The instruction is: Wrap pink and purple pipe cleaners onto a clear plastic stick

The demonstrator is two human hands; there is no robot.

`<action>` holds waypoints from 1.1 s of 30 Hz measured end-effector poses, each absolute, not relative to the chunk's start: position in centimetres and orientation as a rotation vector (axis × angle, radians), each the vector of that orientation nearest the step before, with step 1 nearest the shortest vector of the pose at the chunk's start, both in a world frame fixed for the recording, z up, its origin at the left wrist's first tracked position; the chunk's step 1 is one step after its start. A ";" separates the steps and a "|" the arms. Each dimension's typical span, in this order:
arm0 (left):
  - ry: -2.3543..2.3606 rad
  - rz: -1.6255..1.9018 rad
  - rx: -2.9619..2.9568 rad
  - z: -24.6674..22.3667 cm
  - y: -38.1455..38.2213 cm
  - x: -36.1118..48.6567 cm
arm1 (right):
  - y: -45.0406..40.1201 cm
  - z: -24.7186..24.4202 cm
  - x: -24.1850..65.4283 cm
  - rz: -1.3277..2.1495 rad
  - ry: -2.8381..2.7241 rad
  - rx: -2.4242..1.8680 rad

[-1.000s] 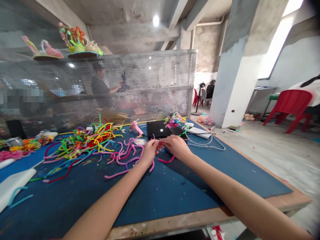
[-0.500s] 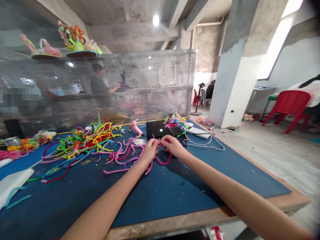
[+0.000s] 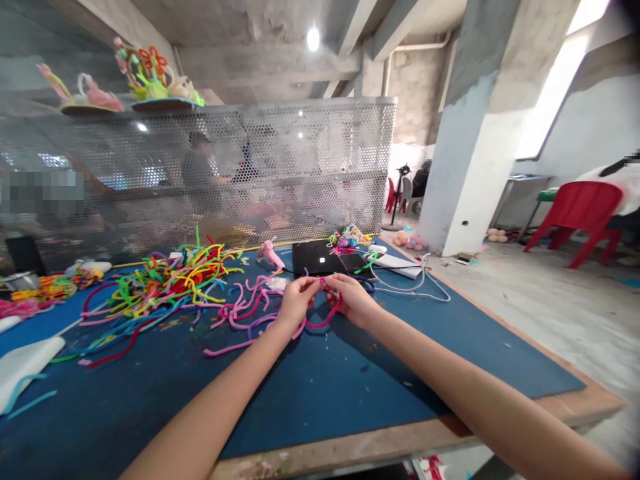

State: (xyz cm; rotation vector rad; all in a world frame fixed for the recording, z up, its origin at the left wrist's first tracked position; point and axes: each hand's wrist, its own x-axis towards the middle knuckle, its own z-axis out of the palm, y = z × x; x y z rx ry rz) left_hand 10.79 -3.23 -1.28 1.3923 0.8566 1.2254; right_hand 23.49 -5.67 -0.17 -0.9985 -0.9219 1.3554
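Note:
My left hand [image 3: 296,303] and my right hand [image 3: 351,298] meet fingertip to fingertip above the blue table mat. Both are closed in a pinch on a magenta pipe cleaner [image 3: 320,326], which hangs in a curve below them. The fingers cover the part being gripped. Left of my left hand lie loose pink and purple pipe cleaners [image 3: 245,308]. A pink glue gun [image 3: 271,254] rests behind them. Just beyond my hands is a black laptop-like slab [image 3: 311,259].
A big tangle of colourful pipe cleaners [image 3: 170,277] covers the left of the mat [image 3: 320,400]. White cables [image 3: 425,293] loop at the right beside a white box [image 3: 399,265]. A perforated metal screen [image 3: 280,173] stands behind the table. A red chair [image 3: 575,213] is further right.
My hands have drawn closer together and turned slightly, fingertips now touching. The magenta loop below them has shifted a little. The view has moved slightly.

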 end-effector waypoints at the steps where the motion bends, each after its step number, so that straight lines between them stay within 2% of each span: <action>1: 0.860 1.232 1.393 -1.3 -3.2 10.7 | -5.6 -0.2 23.6 1.328 -0.963 -1.007; 6: 0.872 1.264 1.416 -1.5 -2.9 10.5 | -5.1 -0.5 24.2 1.106 -1.214 -1.068; 13: 0.913 1.268 1.481 -1.4 -2.8 10.5 | -5.4 -0.6 24.4 0.316 -1.760 -1.260; 18: 0.904 1.184 1.537 -1.4 -3.2 10.2 | -5.6 -0.4 24.9 0.133 -1.934 -1.317; 25: 0.835 1.187 1.260 -2.1 -2.6 10.5 | -5.6 -0.5 24.6 0.281 -1.746 -1.188; 33: 0.599 1.197 1.092 -1.2 -3.3 11.4 | -5.7 -0.9 23.3 1.232 -1.113 -0.970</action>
